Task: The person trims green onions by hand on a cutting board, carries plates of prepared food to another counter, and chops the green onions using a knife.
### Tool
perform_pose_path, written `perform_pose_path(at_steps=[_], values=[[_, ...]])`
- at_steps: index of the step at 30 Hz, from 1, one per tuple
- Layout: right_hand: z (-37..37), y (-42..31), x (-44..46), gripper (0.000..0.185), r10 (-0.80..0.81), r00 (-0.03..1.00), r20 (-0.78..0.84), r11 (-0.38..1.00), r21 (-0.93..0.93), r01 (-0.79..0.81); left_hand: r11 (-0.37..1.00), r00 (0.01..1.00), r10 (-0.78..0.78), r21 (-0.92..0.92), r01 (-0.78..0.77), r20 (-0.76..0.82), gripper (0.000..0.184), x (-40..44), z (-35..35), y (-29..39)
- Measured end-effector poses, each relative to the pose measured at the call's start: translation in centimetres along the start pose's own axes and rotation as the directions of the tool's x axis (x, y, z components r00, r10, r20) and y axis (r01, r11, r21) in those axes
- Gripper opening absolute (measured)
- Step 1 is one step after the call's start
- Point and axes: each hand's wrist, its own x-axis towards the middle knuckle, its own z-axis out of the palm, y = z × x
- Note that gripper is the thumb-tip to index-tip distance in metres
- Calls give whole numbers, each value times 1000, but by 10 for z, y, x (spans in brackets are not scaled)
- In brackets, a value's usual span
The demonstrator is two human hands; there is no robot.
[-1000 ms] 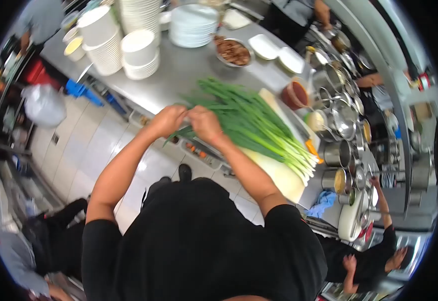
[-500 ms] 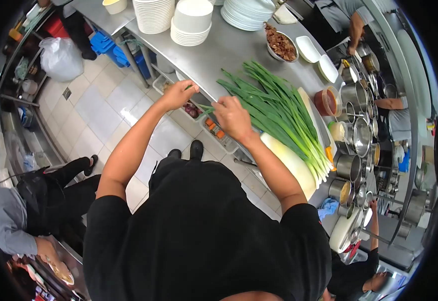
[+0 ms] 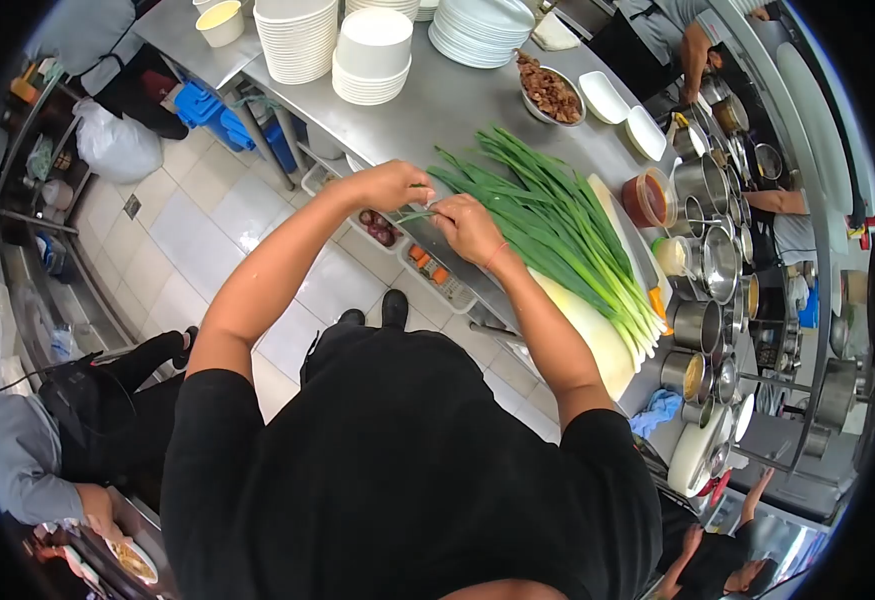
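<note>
The right hand is closed, its fingers pinching a thin green strand; just beside it, the left hand has its fingers curled in, and whether it grips anything I cannot tell. Next to the right hand, the green onions lie spread over a white board and the metal surface. An orange-handled knife lies beside their white ends, near a tub of red sauce.
</note>
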Motion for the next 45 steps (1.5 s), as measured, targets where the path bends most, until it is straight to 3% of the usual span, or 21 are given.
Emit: perform_pose_path(at_steps=[3,6,9,15,18,21,24,27,30,34,37,39,40,43,45], values=[[-3,1,3,14,5,999,51,1000,-21,-4,983,982,19,174,-52,187,30,17,-5,-4],[13,13,-2,14,-72,996,-48,996,-51,70,962,955,-116,269,40,273,31,20,-6,-6],[17,11,-2,12,-23,997,-68,999,-35,21,980,937,-134,181,77,323,30,6,-4,-1],[9,-1,0,14,-27,997,-74,992,-125,18,961,995,2,275,-29,99,27,-3,11,-5],[10,-2,2,9,-47,983,-180,992,-124,25,981,998,51,183,-57,36,25,0,13,-14],[14,2,5,6,-45,950,-309,997,-73,24,963,983,-164,-230,141,-87,16,3,25,-17],[20,2,6,6,-11,910,-414,998,-55,-13,756,922,-361,-623,201,-142,13,2,40,-6],[27,3,7,3,0,874,-487,997,-67,-37,447,910,-410,-883,144,-59,9,6,52,-17],[34,6,7,6,9,856,-516,996,-70,-53,252,864,-499,-965,66,-71,7,10,62,-11],[31,6,9,8,12,848,-529,998,-40,-39,137,872,-486,-991,5,-63,7,14,67,-29],[18,10,4,12,18,957,-290,997,-68,-40,82,839,-533,-993,-79,-111,7,6,62,-41],[2,-11,3,19,-51,956,-288,996,-83,28,52,837,-526,-988,-146,-151,8,-3,50,-51],[-5,-17,3,22,-87,954,-288,994,-95,62,14,885,-448,-991,-134,-126,9,-7,48,-68],[-31,-1,-8,26,-1,927,-376,993,-109,-43,59,900,-400,-985,-162,-172,10,-30,34,-62],[-66,9,-15,21,171,904,-392,979,-35,-201,54,901,-396,-984,-170,-177,13,-46,29,-68]])
